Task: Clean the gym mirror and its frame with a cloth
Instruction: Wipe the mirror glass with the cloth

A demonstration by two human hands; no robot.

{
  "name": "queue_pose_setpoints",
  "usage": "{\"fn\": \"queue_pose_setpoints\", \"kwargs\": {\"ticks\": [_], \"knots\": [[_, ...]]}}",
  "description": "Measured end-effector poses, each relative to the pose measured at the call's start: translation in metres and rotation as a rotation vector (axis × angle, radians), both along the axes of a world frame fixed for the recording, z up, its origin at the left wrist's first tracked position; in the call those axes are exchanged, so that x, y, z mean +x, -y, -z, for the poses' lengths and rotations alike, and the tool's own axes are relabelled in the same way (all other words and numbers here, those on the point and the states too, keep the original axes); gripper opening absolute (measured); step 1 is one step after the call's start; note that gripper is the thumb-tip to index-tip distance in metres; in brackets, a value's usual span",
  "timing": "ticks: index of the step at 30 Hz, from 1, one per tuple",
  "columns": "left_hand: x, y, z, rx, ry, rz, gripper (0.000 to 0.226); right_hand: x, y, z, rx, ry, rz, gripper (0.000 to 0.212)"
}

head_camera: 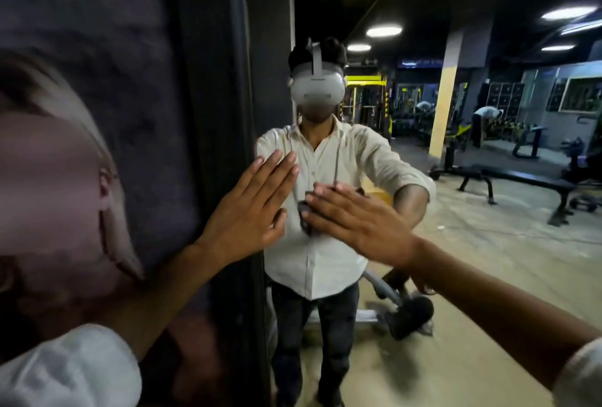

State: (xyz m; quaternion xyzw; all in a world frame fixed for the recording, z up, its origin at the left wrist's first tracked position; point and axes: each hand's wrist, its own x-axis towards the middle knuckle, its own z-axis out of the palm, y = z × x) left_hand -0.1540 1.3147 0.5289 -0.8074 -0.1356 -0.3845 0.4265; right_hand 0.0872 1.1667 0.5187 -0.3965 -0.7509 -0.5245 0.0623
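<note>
A tall gym mirror [472, 260] fills the right part of the head view, with a dark vertical frame [224, 81] along its left edge. My right hand [355, 217] lies flat on the glass and presses a dark grey cloth [305, 214] against it; the cloth peeks out under the fingertips. My left hand [250, 208] rests flat with fingers together against the mirror's left edge, beside the frame, holding nothing. Both hands sit close together at chest height.
A large wall poster [81, 146] covers the wall left of the frame. The mirror reflects a person in a white shirt wearing a headset, gym benches, a yellow pillar, weight machines and a beige floor.
</note>
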Motion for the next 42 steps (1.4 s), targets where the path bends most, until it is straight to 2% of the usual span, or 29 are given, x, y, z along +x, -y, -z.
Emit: {"fn": "queue_pose_setpoints", "kwargs": {"ticks": [3,5,6,8,10,11,13,15,17,18,20,22,24,26,28,29,30,31,33,34,35,37,40,42], "knots": [[0.003,0.003,0.009,-0.041,0.013,-0.015,0.079,-0.002,-0.001,-0.027,0.091,-0.232,-0.001,0.068],[0.005,0.007,0.014,-0.052,0.035,-0.023,0.079,-0.011,-0.001,-0.012,0.132,-0.336,0.004,0.067],[0.007,0.008,0.017,-0.067,0.042,-0.017,0.079,-0.012,-0.003,0.008,0.097,-0.311,0.015,0.063],[0.007,0.011,0.020,-0.090,0.040,-0.008,0.079,-0.007,-0.003,0.049,-0.052,-0.130,0.020,0.056],[0.005,0.012,0.017,-0.079,0.010,-0.027,0.081,0.008,0.000,0.057,-0.178,0.046,0.006,0.052],[0.004,0.013,0.013,-0.063,-0.005,-0.037,0.081,0.013,0.001,0.046,-0.168,0.080,-0.010,0.051],[0.008,0.015,-0.002,-0.035,0.014,-0.029,0.080,0.014,0.008,0.005,-0.035,-0.024,-0.008,0.056],[0.017,0.016,-0.025,-0.043,0.072,-0.008,0.081,0.015,0.011,-0.034,0.144,-0.245,0.010,0.067],[0.030,0.018,-0.052,-0.041,0.103,0.003,0.081,0.013,0.010,-0.054,0.202,-0.341,0.040,0.073],[0.035,0.019,-0.065,-0.028,0.100,0.005,0.081,0.012,0.010,-0.057,0.156,-0.290,0.049,0.074],[0.042,0.018,-0.089,0.026,0.053,0.001,0.082,0.022,0.015,-0.071,0.019,-0.070,0.029,0.071],[0.048,0.014,-0.112,0.068,0.018,0.005,0.083,0.042,0.025,-0.114,0.027,0.002,0.043,0.077],[0.054,0.013,-0.136,0.082,0.032,0.001,0.087,0.060,0.036,-0.173,0.199,-0.176,0.070,0.084],[0.063,0.014,-0.161,0.089,0.085,-0.006,0.088,0.072,0.049,-0.224,0.403,-0.452,0.041,0.070],[0.074,0.017,-0.180,0.082,0.128,0.009,0.087,0.069,0.052,-0.239,0.525,-0.692,-0.044,0.057],[0.080,0.019,-0.187,0.081,0.140,0.013,0.087,0.064,0.049,-0.233,0.538,-0.729,-0.062,0.059],[0.085,0.021,-0.192,0.087,0.145,0.014,0.086,0.059,0.043,-0.217,0.512,-0.688,-0.049,0.066],[0.089,0.023,-0.196,0.096,0.144,0.014,0.085,0.057,0.038,-0.197,0.439,-0.569,-0.028,0.072],[0.096,0.026,-0.200,0.119,0.143,0.016,0.082,0.061,0.039,-0.161,0.210,-0.235,0.007,0.070],[0.099,0.028,-0.202,0.132,0.145,0.013,0.081,0.070,0.043,-0.160,0.152,-0.115,0.034,0.068],[0.102,0.029,-0.204,0.143,0.147,0.012,0.080,0.080,0.049,-0.172,0.155,-0.084,0.038,0.070],[0.108,0.032,-0.206,0.149,0.160,0.013,0.079,0.097,0.058,-0.211,0.317,-0.286,0.013,0.075],[0.116,0.034,-0.201,0.131,0.205,0.021,0.077,0.106,0.075,-0.259,0.599,-0.733,-0.083,0.054],[0.119,0.035,-0.196,0.122,0.215,0.037,0.076,0.100,0.070,-0.254,0.654,-0.872,-0.135,0.049]]}}
